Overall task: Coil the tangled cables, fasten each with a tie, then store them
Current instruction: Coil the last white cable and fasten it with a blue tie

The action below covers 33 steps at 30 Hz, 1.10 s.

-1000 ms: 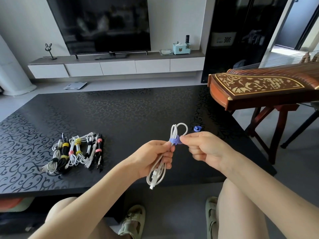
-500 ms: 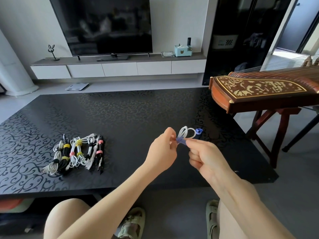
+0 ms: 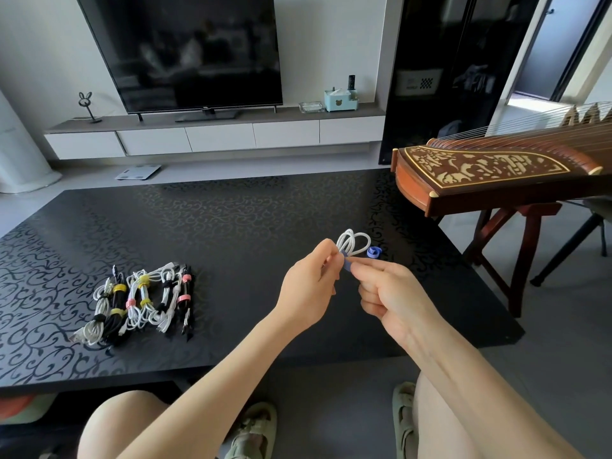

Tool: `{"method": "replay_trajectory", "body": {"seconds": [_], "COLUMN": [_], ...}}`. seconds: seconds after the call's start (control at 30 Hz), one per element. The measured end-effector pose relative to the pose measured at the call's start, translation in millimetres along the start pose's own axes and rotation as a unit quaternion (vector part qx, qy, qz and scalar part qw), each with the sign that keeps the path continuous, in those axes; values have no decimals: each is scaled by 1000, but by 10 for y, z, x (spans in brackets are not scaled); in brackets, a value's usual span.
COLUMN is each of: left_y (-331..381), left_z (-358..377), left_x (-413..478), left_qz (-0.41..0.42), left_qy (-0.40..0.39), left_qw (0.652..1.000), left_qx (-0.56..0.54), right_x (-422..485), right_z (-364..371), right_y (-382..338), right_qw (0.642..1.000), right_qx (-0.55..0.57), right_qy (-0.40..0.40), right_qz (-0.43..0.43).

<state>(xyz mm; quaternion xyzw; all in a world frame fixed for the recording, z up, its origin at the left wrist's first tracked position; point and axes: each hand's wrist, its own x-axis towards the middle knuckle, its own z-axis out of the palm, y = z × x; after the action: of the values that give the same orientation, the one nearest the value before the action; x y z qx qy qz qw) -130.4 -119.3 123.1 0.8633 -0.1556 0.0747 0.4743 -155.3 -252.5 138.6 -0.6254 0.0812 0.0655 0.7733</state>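
Observation:
My left hand (image 3: 309, 286) grips a coiled white cable (image 3: 353, 241) above the black table (image 3: 231, 226); only the coil's top loops show past my fingers. A blue tie (image 3: 347, 264) wraps the coil, and my right hand (image 3: 387, 293) pinches its end between thumb and forefinger. A second blue tie (image 3: 374, 252), rolled up, lies on the table just behind my right hand. Several coiled and tied cables (image 3: 139, 303), white and black with yellow, pink and black ties, lie side by side on the table's left.
A wooden zither (image 3: 503, 173) on a stand overhangs the table's right far corner. A TV (image 3: 185, 51) and a low white cabinet (image 3: 215, 137) stand beyond the table. My knees and sandalled feet are below the near edge.
My left hand has turned over, so its back now hides the cable's lower part and plug. Both hands rose slightly and moved forward over the table.

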Motion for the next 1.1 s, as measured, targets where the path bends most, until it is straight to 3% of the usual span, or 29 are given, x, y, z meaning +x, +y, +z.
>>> {"method": "replay_trajectory", "body": {"seconds": [0.17, 0.27, 0.37, 0.47, 0.57, 0.7, 0.8, 0.9, 1.0, 1.1], "left_y": [139, 189, 180, 176, 151, 135, 166, 211, 306, 419], "left_z": [104, 140, 168, 102, -49, -173, -180, -183, -223, -257], "left_x": [118, 223, 210, 215, 241, 206, 170, 133, 80, -1], "left_qz": [9, -39, -39, -93, -191, -229, -239, -237, -205, -155], "left_qy": [154, 170, 136, 69, -12, -91, -99, -97, -108, -132], "left_qw": [987, 985, 990, 985, 940, 888, 879, 884, 895, 923], "left_qx": [52, 17, -3, -127, -283, -388, -401, -390, -381, -328], "right_x": [-20, -32, -55, -42, -45, -64, -67, -30, 29, 70], "right_z": [131, 116, 26, -75, -169, -266, -343, -423, -488, -531], "right_y": [-56, -109, -71, -14, -29, 27, 101, 152, 155, 138], "right_qw": [998, 988, 976, 967, 964, 962, 976, 995, 975, 961], "right_qx": [-55, -111, -152, -184, -207, -216, -181, -35, 114, 133], "right_qy": [6, 33, 58, 60, 30, 2, -29, -93, -166, -215], "right_qz": [-36, -101, -143, -163, -165, -166, -121, 0, 94, 111]}}
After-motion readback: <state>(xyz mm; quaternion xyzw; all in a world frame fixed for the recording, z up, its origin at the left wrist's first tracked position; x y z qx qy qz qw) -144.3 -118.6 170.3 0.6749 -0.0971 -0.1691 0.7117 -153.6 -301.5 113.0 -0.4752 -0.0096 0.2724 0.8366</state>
